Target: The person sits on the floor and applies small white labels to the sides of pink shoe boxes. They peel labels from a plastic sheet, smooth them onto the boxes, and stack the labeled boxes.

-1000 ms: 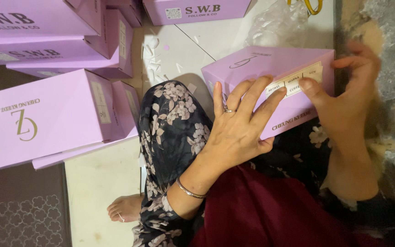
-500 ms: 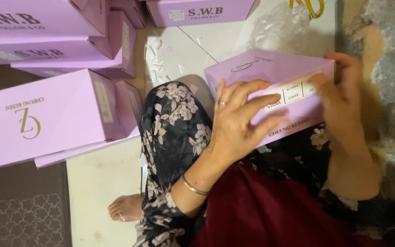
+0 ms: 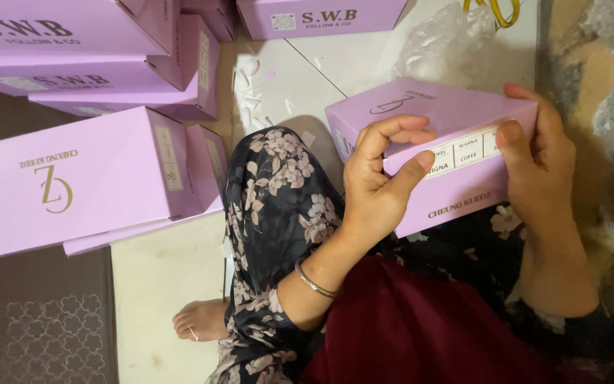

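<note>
I have both hands on a lilac cardboard box (image 3: 456,121) right of centre: my left hand (image 3: 378,185) grips its near edge, thumb on a white label (image 3: 463,153), my right hand (image 3: 538,153) clasps the right end. It is long, pale purple, with gold lettering, resting over my floral-trousered lap (image 3: 278,206). More lilac boxes (image 3: 72,185) lie stacked on the floor at left and top.

Matt lilac cardboard box (image 3: 456,121) (white paper label (image 3: 467,151)).

Likely a home packing spot: stacked lilac cardboard boxes (image 3: 72,178) on white tiled floor (image 3: 161,277), patterned dark brown mat (image 3: 37,320), peeling grey wall (image 3: 605,85).
</note>
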`<state>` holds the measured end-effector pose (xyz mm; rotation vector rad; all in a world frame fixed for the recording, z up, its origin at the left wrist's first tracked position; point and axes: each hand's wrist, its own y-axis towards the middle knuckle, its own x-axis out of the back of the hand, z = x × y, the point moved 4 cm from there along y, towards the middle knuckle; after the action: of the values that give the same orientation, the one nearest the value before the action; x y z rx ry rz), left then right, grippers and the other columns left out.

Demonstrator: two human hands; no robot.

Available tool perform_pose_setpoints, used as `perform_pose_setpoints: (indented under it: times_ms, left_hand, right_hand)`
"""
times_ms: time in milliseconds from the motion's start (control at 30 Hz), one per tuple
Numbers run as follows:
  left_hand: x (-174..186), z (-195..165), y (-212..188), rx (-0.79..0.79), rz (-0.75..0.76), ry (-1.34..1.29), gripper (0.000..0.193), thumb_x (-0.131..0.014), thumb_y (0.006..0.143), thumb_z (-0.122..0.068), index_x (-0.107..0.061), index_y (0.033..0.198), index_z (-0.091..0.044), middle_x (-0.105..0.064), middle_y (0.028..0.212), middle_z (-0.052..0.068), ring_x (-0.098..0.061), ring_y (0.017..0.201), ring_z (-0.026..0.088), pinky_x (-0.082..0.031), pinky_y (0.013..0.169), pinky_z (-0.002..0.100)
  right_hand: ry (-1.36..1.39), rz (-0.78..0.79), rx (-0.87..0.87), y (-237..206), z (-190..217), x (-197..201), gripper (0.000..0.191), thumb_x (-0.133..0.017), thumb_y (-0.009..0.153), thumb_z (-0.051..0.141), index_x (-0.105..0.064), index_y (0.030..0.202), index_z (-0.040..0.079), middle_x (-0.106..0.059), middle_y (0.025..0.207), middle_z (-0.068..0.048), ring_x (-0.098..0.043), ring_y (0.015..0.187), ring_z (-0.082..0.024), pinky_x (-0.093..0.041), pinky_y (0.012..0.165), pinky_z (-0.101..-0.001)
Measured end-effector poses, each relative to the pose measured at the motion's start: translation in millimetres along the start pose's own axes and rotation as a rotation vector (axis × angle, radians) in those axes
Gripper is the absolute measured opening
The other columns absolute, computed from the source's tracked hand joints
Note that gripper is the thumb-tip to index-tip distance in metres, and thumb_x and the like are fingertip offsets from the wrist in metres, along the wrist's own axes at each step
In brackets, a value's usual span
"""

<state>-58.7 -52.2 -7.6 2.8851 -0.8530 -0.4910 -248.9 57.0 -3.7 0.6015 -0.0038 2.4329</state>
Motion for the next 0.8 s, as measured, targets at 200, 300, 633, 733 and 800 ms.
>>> perform_pose_setpoints:
  times_ms: [200, 300, 633, 733, 800]
  left_hand:
    - [0.7, -4.0, -1.0, 0.021, 0.072, 0.032, 0.038, -0.073, 0.100, -0.005, -0.060, 0.136, -0.007, -0.072, 0.122, 0.005, -0.059, 0.114, 0.014, -0.037, 0.115, 0.037]
    - [3.6, -36.5, -0.5, -0.219, 0.242, 0.186, 0.068, -0.079, 0.088, -0.017, -0.046, 0.148, -0.013, -0.054, 0.143, 0.009, -0.047, 0.139, 0.023, -0.020, 0.130, 0.052]
    - [16.9, -74.5, 22.2, -0.610, 0.397, 1.142, 0.094, -0.072, 0.089, 0.004, -0.031, 0.160, -0.043, -0.026, 0.169, -0.002, -0.020, 0.156, 0.032, -0.031, 0.117, 0.064]
    - [11.9, -61.2, 57.9, -0.808, 0.244, 1.226, 0.093, -0.066, 0.100, 0.015, -0.028, 0.158, -0.048, -0.023, 0.171, -0.006, -0.016, 0.156, 0.028, -0.024, 0.125, 0.060]
    - [14.4, -51.8, 87.9, -0.842, 0.144, 1.274, 0.089, -0.066, 0.105, 0.014, -0.031, 0.156, -0.050, -0.026, 0.168, -0.007, -0.017, 0.154, 0.027, -0.023, 0.128, 0.059]
  right_hand:
    - [0.028, -0.007, -0.009, -1.5, -9.7, 1.7, 0.047, -0.062, 0.114, 0.027, -0.055, 0.150, -0.002, -0.062, 0.126, -0.007, -0.056, 0.115, -0.011, -0.046, 0.105, -0.0268]
    - [0.079, 0.007, 0.038, 6.2, 0.6, 12.2, 0.041, -0.060, 0.115, 0.022, -0.055, 0.146, -0.003, -0.062, 0.131, -0.008, -0.057, 0.118, -0.012, -0.046, 0.110, -0.0287]
    - [0.320, -0.129, 0.065, 28.3, 46.6, 36.0, 0.043, -0.059, 0.113, 0.029, -0.055, 0.145, 0.001, -0.062, 0.137, -0.012, -0.061, 0.123, -0.020, -0.049, 0.110, -0.0350]
    - [0.303, -0.175, 0.077, 45.1, 39.6, 38.8, 0.042, -0.060, 0.112, 0.030, -0.056, 0.144, 0.003, -0.061, 0.138, -0.014, -0.061, 0.124, -0.023, -0.049, 0.111, -0.0379]
    - [0.266, -0.203, 0.079, 56.3, 29.3, 39.9, 0.042, -0.061, 0.111, 0.031, -0.057, 0.143, 0.004, -0.061, 0.139, -0.016, -0.060, 0.124, -0.025, -0.049, 0.111, -0.0399]
